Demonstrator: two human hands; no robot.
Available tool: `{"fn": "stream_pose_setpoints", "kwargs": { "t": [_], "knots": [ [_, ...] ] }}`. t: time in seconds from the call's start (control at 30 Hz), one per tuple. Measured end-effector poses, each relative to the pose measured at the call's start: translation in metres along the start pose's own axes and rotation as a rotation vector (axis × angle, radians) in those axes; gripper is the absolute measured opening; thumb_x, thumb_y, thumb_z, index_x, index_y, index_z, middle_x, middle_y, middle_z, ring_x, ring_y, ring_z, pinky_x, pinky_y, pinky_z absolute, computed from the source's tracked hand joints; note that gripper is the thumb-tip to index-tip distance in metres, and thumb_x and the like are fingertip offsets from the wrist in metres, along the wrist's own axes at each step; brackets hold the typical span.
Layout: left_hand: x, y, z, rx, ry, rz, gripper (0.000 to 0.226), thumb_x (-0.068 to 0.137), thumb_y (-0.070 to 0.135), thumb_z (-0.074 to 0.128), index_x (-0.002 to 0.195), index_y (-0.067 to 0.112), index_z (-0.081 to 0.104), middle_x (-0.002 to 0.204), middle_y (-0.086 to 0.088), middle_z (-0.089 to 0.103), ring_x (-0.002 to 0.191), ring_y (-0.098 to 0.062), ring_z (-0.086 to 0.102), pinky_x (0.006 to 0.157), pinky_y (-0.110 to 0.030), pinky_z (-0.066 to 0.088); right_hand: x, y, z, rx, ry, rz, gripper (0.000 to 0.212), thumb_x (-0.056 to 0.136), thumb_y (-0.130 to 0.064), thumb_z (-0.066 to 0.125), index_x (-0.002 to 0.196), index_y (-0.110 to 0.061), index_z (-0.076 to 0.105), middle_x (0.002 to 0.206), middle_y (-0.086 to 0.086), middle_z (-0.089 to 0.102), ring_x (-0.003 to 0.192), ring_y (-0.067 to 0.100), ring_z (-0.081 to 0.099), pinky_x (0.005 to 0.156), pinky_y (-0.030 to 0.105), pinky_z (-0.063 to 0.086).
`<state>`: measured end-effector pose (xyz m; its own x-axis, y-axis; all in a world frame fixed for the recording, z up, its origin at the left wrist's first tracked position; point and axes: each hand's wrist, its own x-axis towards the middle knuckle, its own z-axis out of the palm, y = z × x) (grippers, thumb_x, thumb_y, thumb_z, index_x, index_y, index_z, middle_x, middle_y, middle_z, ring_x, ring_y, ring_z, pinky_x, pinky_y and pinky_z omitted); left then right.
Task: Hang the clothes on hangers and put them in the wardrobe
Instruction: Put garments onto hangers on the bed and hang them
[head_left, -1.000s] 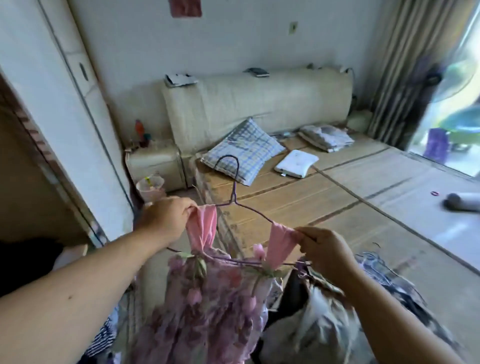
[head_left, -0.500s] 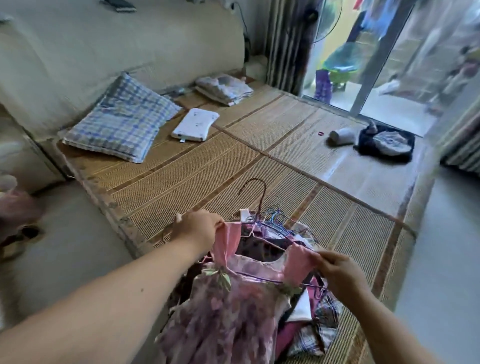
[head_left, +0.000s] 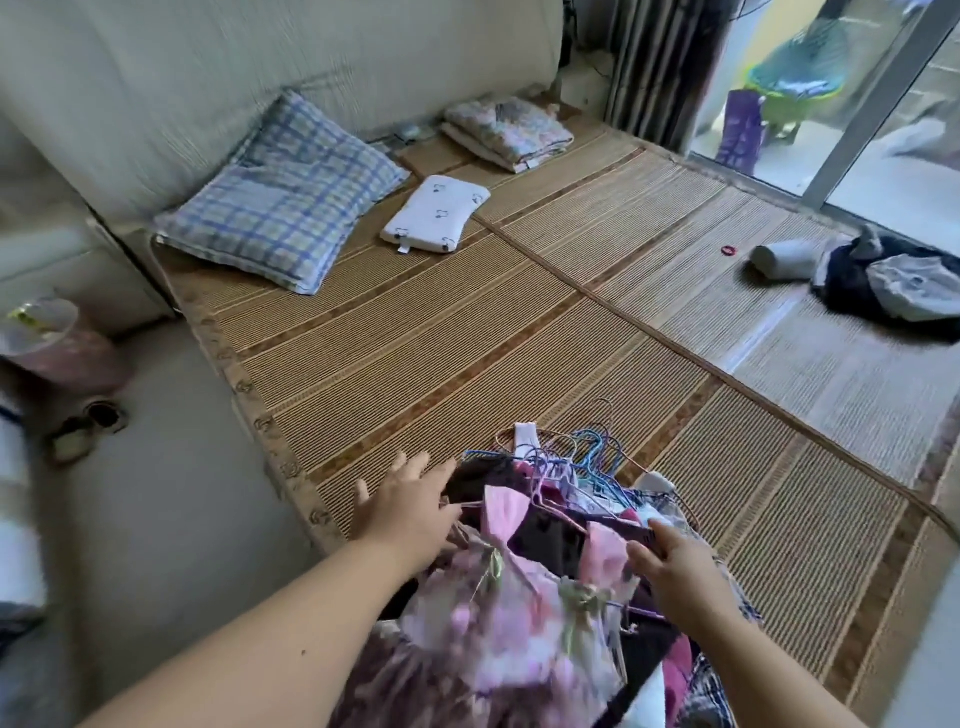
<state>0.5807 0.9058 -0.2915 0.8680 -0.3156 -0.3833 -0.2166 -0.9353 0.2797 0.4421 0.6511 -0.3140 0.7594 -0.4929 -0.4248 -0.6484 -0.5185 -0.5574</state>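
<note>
Since the floral dress is thin, soft cloth hung by two pink straps on a wire hanger, it probably weighs little and may slip off either shoulder if tilted. It lies between the two hands, on top of a heap of clothes on the woven bed mat, with a tangle of spare hangers just beyond the fingertips. The left hand is spread wide, fingers straight, holding nothing, beside the dress's left strap. The right hand reaches the hanger's end by the other strap; whether it pinches the wire I cannot tell. The safest hold is likely the hanger's neck, kept level; its hook is lost in the tangle
</note>
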Motion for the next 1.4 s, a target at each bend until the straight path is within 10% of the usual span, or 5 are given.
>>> {"fn": "stream_pose_setpoints", "kwargs": {
  "t": [0.17,0.83,0.93,1.2,1.4],
  "knots": [
    [-0.034,-0.042,-0.015,-0.032,0.009,-0.138,0.062,0.089,0.046,0.049,0.144,0.045,0.021,0.159,0.007,0.011,0.146,-0.017,0.003,0.112,-0.057,0.008,-0.006,-0.051,0.027,-0.189,-0.092,-0.12,0.056,0.09,-0.04,0.058,0.141,-0.022,0.043,0.14,0.008,0.046,0.122,0.025,0.048,0.102,0.034,0.041],
    [-0.479,-0.256,-0.313,0.2,0.988,-0.713,0.053,0.089,0.039,0.054,0.139,0.04,0.038,0.154,0.008,0.025,0.139,-0.017,0.027,0.112,-0.041,0.019,-0.377,-0.512,0.155,-0.017,-0.368,-1.67,0.047,0.084,-0.037,0.062,0.13,-0.036,0.052,0.14,-0.002,0.044,0.122,0.016,0.049,0.097,0.021,0.033],
    [-0.541,-0.269,-0.347,0.346,1.106,-0.84,0.057,0.085,0.044,0.056,0.138,0.04,0.038,0.153,0.006,0.027,0.141,-0.015,0.023,0.113,-0.047,0.018,-0.439,-0.549,0.155,0.028,-0.384,-1.794,0.047,0.078,-0.042,0.06,0.124,-0.038,0.053,0.132,-0.003,0.049,0.095,0.018,0.06,0.084,0.021,0.038],
    [-0.646,-0.281,-0.434,0.699,1.421,-1.016,0.062,0.075,0.036,0.064,0.134,0.033,0.045,0.15,-0.004,0.031,0.142,-0.025,0.016,0.108,-0.057,0.02,-0.552,-0.635,0.153,0.232,-0.367,-2.001,0.055,0.084,-0.042,0.063,0.135,-0.035,0.046,0.14,-0.004,0.043,0.12,0.017,0.051,0.098,0.025,0.04],
    [-0.666,-0.29,-0.49,0.84,1.434,-1.147,0.087,0.075,0.035,0.065,0.147,0.023,0.017,0.159,-0.002,0.001,0.146,-0.025,-0.002,0.114,-0.051,0.017,-0.607,-0.721,0.149,0.353,-0.469,-2.027,0.06,0.084,-0.042,0.063,0.139,-0.03,0.042,0.136,0.003,0.046,0.118,0.02,0.052,0.095,0.022,0.036]
  ]
}}
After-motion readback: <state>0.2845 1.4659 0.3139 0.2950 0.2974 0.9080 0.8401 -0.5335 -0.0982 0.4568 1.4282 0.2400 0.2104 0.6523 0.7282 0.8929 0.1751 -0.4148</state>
